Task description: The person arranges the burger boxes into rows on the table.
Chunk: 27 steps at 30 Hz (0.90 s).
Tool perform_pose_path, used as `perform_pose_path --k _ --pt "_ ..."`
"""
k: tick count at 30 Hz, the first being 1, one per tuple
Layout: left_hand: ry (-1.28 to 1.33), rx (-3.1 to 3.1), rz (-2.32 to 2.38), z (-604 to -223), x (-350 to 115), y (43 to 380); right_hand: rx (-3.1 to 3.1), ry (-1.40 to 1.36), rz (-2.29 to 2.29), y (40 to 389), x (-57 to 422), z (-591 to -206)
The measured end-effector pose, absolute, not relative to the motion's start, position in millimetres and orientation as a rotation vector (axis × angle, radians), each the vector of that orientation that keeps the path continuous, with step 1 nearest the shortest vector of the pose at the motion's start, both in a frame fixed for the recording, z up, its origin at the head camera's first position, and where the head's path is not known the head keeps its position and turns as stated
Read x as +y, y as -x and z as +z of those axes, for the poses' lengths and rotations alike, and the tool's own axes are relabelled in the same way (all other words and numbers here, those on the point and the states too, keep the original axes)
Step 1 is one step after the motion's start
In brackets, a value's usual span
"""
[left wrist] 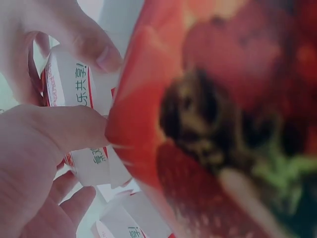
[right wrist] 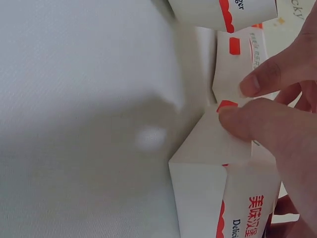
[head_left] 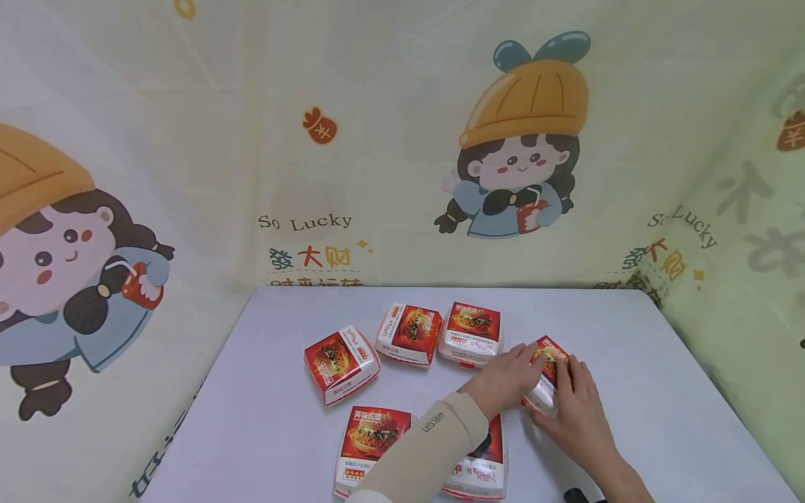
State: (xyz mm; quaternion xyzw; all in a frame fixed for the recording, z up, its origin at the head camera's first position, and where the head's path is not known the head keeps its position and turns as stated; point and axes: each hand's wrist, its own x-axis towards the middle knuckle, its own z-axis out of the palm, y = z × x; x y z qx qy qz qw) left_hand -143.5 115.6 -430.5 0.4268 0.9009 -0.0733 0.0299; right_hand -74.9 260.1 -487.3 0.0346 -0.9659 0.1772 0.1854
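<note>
On the right of the table, both hands hold one red and white burger box (head_left: pixel 546 374), its top printed with a burger. My left hand (head_left: pixel 506 379) grips its left side, fingers over the upper edge. Around its right side curves my right hand (head_left: pixel 581 419), the thumb at the near edge. In the right wrist view, the right thumb (right wrist: pixel 235 121) presses the box's white flap (right wrist: pixel 208 141), and the left thumb lies close by. Below the left forearm are two more burger boxes (head_left: pixel 377 436), (head_left: pixel 484 468), partly covered by the sleeve.
Three other burger boxes stand across the back: a left one (head_left: pixel 339 363), a middle one (head_left: pixel 410 334) and a right one (head_left: pixel 472 332). The white table (head_left: pixel 251 419) meets a printed cloth backdrop (head_left: pixel 390 161). A dark object (head_left: pixel 575 494) shows at the bottom edge.
</note>
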Motion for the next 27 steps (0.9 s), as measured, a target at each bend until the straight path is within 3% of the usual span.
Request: perform_pose_path --k 27 --pt "-1.2 2.741 -0.103 -429 112 145 -2.68 -0.199 0.579 64 266 -480"
